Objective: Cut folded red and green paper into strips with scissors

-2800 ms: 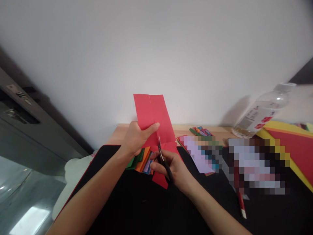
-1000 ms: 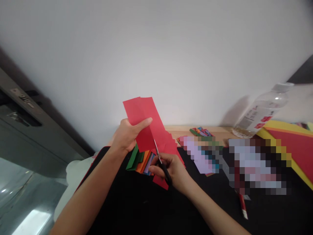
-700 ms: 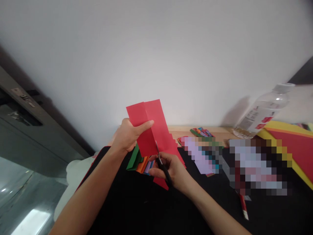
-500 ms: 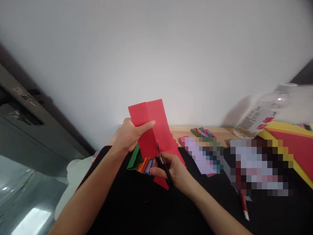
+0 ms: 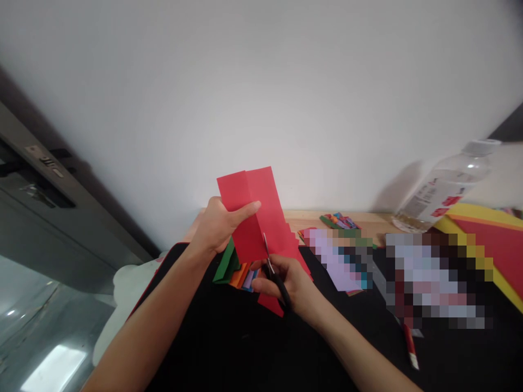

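A sheet of red paper (image 5: pixel 265 198) stands tilted above the table (image 5: pixel 216 337), gripped in the left hand (image 5: pixel 216 224), its thumb pressed flat across the front and the other fingers closed mostly out of sight behind. In the right hand (image 5: pixel 292 280), bent fingers are wrapped round the black handles of a pair of scissors (image 5: pixel 279 286), whose blades meet the sheet's lower part; how wide they gape cannot be told from here. A line climbs from near the tips toward the top edge, crease or slit unclear. With just one hand pinching it, the sheet could buckle or swing, sending the cut astray; a long bite could also carry the tips toward the left thumb, above them. More red pieces (image 5: pixel 291 249) lie close behind the blades and might be nicked. Below sit green (image 5: pixel 226 267) and orange papers (image 5: pixel 241 275). Farther right are lilac sheets (image 5: pixel 329 264), a red pen (image 5: pixel 411 345), a bottle (image 5: pixel 445 188) tilted in view, and yellow-edged sheets (image 5: pixel 490 237), before a pale wall (image 5: pixel 261 92).
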Tool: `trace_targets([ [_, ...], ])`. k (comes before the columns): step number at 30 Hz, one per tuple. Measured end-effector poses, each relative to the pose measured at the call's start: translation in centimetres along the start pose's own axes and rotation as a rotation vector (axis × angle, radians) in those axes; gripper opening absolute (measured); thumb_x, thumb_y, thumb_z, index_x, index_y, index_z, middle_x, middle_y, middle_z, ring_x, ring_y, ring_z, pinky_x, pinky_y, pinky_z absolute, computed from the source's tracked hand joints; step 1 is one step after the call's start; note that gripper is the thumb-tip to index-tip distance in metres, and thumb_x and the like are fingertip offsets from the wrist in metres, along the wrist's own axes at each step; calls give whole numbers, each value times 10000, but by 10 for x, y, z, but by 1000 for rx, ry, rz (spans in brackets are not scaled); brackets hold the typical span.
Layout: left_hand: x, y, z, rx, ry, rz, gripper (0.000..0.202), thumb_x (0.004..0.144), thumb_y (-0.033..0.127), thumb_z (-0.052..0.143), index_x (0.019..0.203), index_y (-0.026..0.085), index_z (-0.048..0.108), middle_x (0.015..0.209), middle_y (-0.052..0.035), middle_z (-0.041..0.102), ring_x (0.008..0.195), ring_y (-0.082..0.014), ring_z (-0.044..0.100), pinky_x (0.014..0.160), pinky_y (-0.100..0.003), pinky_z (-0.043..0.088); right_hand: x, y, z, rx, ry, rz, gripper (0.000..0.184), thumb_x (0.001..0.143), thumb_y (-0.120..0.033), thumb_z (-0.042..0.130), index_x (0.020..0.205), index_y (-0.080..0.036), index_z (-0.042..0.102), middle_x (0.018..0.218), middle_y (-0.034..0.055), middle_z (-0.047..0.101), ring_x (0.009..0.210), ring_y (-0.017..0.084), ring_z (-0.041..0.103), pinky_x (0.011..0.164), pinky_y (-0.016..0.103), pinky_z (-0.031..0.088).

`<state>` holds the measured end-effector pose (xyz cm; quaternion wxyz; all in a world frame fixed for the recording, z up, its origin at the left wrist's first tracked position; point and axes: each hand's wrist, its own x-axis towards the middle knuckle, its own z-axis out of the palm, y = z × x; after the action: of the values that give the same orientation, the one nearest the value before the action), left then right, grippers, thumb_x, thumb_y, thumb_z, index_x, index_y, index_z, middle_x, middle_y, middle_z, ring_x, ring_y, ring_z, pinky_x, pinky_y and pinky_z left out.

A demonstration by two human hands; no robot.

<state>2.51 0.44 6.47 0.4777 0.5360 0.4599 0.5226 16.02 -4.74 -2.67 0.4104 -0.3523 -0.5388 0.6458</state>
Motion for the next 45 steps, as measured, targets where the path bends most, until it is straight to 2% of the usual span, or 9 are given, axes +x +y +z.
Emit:
trace_targets([
  [18, 0, 0, 0, 14, 6, -11, 275, 600, 296, 774, 798, 146, 655, 805, -57, 703, 655, -184, 651, 600, -297, 541, 0, 4, 0, 50, -7, 15, 474, 555, -483, 791, 784, -113, 603, 541, -51, 499, 469, 45, 378, 462, 188, 281],
  [30, 2, -2, -1, 41, 20, 3, 274, 600, 305, 773, 798, 149, 664, 828, -75, 706, 666, -192, 654, 589, -300, 544, 2, 7, 0, 6, 10, -2, 477, 564, -506, 774, 788, -118, 612, 511, -47, 495, 451, 62, 416, 446, 199, 319],
  [45, 0, 0, 1, 25, 24, 8, 249, 596, 290, 778, 770, 152, 665, 772, -47, 696, 650, -176, 643, 588, -288, 540, 2, 5, 2, -26, 27, 4, 510, 548, -562, 750, 753, -120, 600, 499, -37, 520, 419, 70, 460, 415, 194, 358],
])
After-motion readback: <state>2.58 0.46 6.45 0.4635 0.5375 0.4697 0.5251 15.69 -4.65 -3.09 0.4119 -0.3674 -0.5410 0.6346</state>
